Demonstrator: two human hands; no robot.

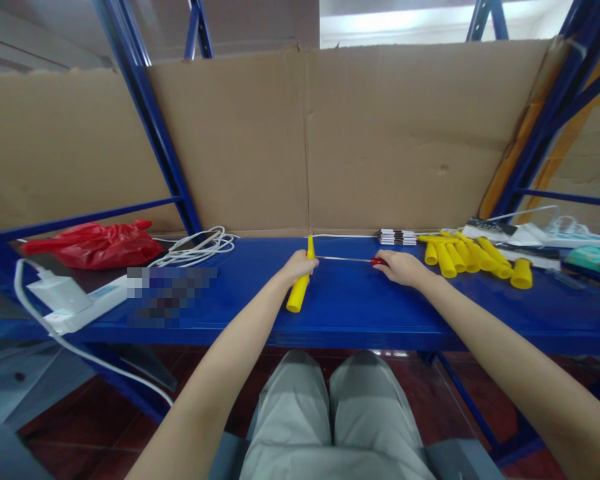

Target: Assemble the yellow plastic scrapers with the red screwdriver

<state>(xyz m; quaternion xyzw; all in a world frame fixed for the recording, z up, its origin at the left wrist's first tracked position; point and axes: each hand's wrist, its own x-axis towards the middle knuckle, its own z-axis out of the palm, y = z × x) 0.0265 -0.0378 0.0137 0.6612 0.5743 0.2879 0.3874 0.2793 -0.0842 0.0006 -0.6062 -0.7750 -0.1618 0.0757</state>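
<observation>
My left hand [300, 267] is closed around the middle of a yellow tapered tube [298, 295], its narrow end pointing up and away, its wide end towards me. In my right hand [403, 267] is the red handle of a screwdriver-like tool [347, 259]. The thin metal shaft runs left, and its tip meets the tube beside my left fingers; whether it enters the tube cannot be made out. Several more yellow tubes [447, 260] lie in a group to the right of my right hand.
On the blue table [245, 287], a red plastic bag [105, 245], a coiled white cable [205, 245] and a white power strip [87, 307] lie left. A stack of small white and dark pieces [397, 237] lies near the cardboard wall [360, 147]. Blue posts flank the table.
</observation>
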